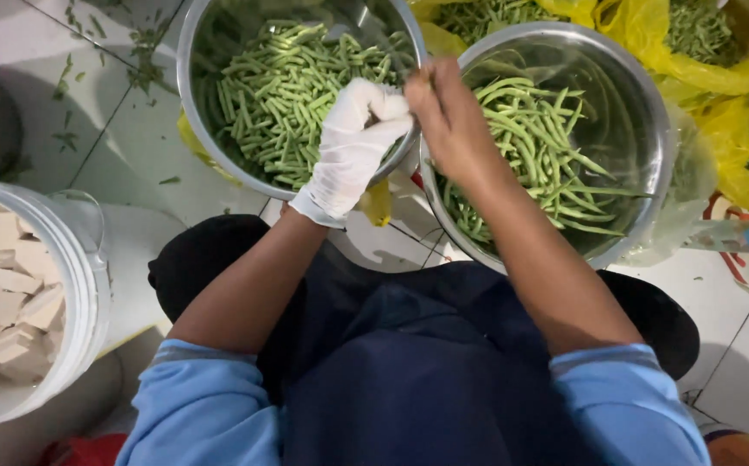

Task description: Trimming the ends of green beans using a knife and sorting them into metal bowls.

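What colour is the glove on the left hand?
White; the glove on the left hand shows best in the head view, above the steel bowl of cut beans.

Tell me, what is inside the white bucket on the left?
The white bucket holds pale, blocky pieces, piled up. What lies under the top pieces, and the bucket's bottom, is covered and cannot be seen.

One head camera looks steeply down, close, probably from a seated person.

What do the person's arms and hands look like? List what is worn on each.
The left hand wears a thin white disposable glove that ends at the wrist. The right hand is bare. Both forearms are uncovered, with light blue fabric sleeves pushed up past the elbows: left sleeve, right sleeve.
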